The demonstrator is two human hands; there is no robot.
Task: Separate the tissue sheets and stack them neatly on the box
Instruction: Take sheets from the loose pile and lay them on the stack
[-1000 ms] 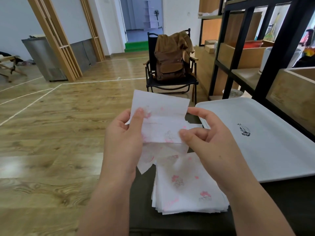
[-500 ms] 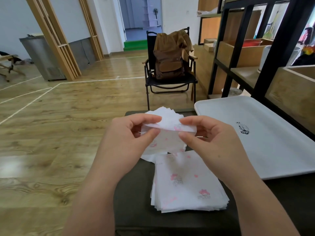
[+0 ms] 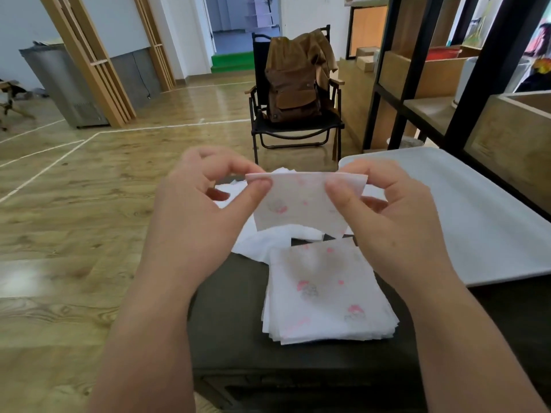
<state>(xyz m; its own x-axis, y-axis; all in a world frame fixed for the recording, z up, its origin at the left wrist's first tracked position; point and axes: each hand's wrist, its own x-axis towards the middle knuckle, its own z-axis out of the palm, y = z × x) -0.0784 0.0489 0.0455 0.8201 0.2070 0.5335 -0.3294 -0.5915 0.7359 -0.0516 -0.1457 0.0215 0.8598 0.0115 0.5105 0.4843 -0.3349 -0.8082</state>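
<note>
White, pink-printed tissue sheet is pinched along its top edge by both hands: the left hand grips the corner at 9 o'clock, the right hand the corner at 3 o'clock, thumbs toward the camera. One second ago the sheet stood taller and partly unfolded between the hands; half a second ago it was bunched low between them; now it hangs as a flat, folded rectangle, stretched level. This suggests the sheet has been freed and squared, ready for laying down. At 6 o'clock from the sheet lies the neat stack on the dark box. A looser pile of tissue lies at 7 o'clock, just behind the stack. The white tray sits at 3 o'clock.
</note>
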